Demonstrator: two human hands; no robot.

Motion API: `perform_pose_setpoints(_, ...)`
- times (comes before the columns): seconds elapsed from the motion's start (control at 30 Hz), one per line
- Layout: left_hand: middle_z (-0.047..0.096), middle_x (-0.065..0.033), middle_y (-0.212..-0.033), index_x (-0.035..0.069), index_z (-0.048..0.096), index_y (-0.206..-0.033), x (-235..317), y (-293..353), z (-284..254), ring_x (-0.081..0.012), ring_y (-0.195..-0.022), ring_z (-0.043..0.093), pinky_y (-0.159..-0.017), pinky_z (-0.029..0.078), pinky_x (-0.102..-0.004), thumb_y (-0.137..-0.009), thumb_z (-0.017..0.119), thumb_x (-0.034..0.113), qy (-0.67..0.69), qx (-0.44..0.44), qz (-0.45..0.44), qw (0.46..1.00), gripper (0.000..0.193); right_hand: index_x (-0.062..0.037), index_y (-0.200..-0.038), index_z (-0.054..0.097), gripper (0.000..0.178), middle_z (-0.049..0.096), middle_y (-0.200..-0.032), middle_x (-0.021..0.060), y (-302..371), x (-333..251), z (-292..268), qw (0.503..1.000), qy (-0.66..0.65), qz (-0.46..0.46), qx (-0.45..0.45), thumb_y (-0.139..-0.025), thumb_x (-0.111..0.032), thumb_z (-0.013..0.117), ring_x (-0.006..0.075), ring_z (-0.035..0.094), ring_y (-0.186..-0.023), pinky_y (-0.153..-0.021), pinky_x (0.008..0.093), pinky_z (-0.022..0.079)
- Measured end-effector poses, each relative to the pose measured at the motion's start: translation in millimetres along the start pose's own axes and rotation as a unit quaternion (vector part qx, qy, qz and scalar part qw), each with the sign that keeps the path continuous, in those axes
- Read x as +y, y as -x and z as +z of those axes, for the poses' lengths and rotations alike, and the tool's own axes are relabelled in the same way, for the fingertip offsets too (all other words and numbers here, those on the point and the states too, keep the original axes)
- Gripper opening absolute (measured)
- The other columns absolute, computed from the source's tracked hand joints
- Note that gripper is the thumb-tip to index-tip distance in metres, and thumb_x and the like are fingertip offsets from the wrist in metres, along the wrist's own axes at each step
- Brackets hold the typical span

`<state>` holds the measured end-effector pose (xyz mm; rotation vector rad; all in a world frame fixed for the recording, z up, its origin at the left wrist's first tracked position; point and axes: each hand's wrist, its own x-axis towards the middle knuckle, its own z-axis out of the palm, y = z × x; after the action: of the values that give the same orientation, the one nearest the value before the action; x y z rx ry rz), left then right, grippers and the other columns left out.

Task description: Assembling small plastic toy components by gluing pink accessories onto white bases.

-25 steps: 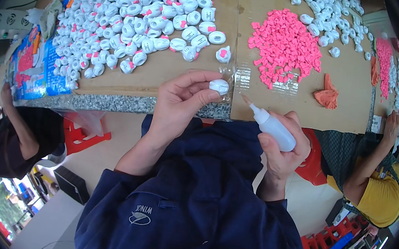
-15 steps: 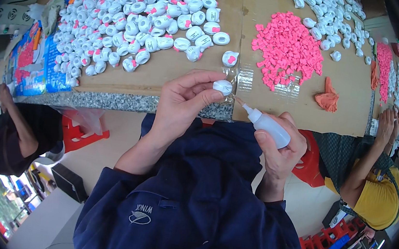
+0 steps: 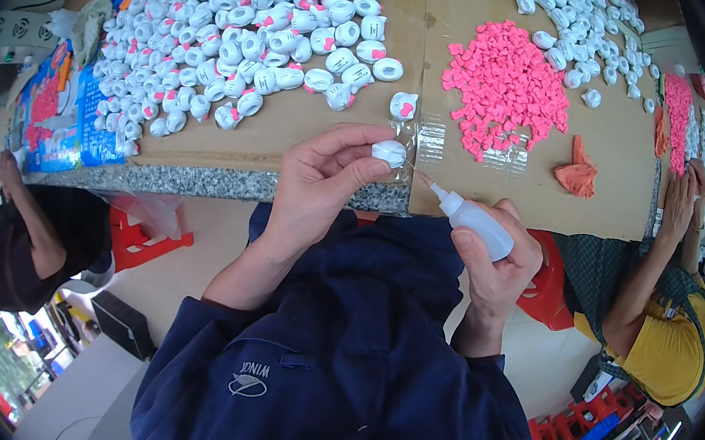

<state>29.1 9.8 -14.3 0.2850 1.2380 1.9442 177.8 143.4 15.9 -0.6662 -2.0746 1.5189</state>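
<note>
Between thumb and fingers, my left hand (image 3: pixel 322 178) pinches a small white cat-head-shaped piece (image 3: pixel 390 153) above the table's near edge. My right hand (image 3: pixel 502 266) is wrapped round a translucent white squeeze bottle (image 3: pixel 481 225) with a thin nozzle. The bottle tilts up to the left, its fine tip close by the white piece; whether they touch I cannot tell. Just beyond my left hand lies a finished-looking white piece with a pink bow (image 3: pixel 403 106). A heap of small pink bows (image 3: pixel 504 90) lies to the right on the cardboard.
Many white pieces (image 3: pixel 242 45), some with pink bows, cover the left of the cardboard (image 3: pixel 536 188). More white pieces (image 3: pixel 578 37) lie at the far right. A crumpled orange scrap (image 3: pixel 578 171) rests near the right edge. Co-workers sit either side, one in a yellow sleeve (image 3: pixel 668 361).
Both hands hold nearly the same pose, with the white piece shifted very slightly left. The right-hand co-worker's hands have moved up the table.
</note>
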Motion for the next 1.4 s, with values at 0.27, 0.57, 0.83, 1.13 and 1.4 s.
perform_pose_setpoints(0.27, 0.062, -0.0136, -0.092, -0.006, 0.054, -0.103, 3, 2, -1, -0.0177, -0.084, 0.061, -0.075, 0.050, -0.0273, -0.080, 0.060, 0.000, -0.023, -0.004, -0.012, 1.000, 0.025, 0.0036, -0.092, 0.063, 0.031, 0.060, -0.074, 0.0067, -1, 4, -6, 0.999, -0.047, 0.001, 0.012, -0.064, -0.004, 0.072, 0.0125, 0.051, -0.066, -0.058, 0.0226, 0.040)
perform_pose_setpoints(0.57, 0.062, -0.0144, -0.090, -0.005, 0.053, -0.104, 6, 7, 2, -0.0193, -0.079, 0.063, -0.069, 0.051, -0.0260, -0.080, 0.059, 0.003, -0.026, -0.008, -0.034, 0.999, 0.026, 0.0033, -0.100, 0.056, 0.034, 0.057, -0.094, 0.0062, -19, 23, 1, 0.993, 0.051, -0.099, 0.028, -0.069, 0.005, 0.067, 0.0115, 0.054, -0.084, -0.074, 0.0221, 0.043)
perform_pose_setpoints(0.83, 0.061, -0.0147, -0.091, -0.005, 0.052, -0.104, 2, 12, 3, -0.0201, -0.080, 0.063, -0.069, 0.051, -0.0264, -0.080, 0.059, 0.001, -0.035, -0.026, -0.030, 0.999, 0.026, -0.0002, -0.097, 0.053, 0.029, 0.056, -0.098, 0.0085, -22, 21, 30, 0.991, -0.101, 0.002, 0.086, -0.071, 0.006, 0.065, 0.0135, 0.053, -0.091, -0.080, 0.0257, 0.042)
perform_pose_setpoints(1.13, 0.061, -0.0147, -0.092, -0.006, 0.052, -0.102, 1, 12, 8, -0.0201, -0.080, 0.063, -0.069, 0.051, -0.0259, -0.079, 0.060, 0.001, -0.025, -0.027, -0.047, 0.998, 0.025, -0.0017, -0.099, 0.055, 0.035, 0.055, -0.097, 0.0043, -13, 27, 15, 0.994, -0.007, -0.035, 0.101, -0.068, 0.000, 0.070, 0.0113, 0.049, -0.085, -0.073, 0.0236, 0.038)
perform_pose_setpoints(1.4, 0.061, -0.0146, -0.089, -0.005, 0.053, -0.102, -4, 16, 15, -0.0197, -0.079, 0.063, -0.068, 0.051, -0.0261, -0.078, 0.061, 0.001, -0.025, -0.055, -0.048, 0.997, 0.026, 0.0007, -0.104, 0.055, 0.026, 0.056, -0.098, 0.0100, -39, 42, -53, 0.811, 0.495, -0.050, 0.309, -0.081, -0.010, 0.060, 0.0184, 0.053, -0.088, -0.077, 0.0276, 0.041)
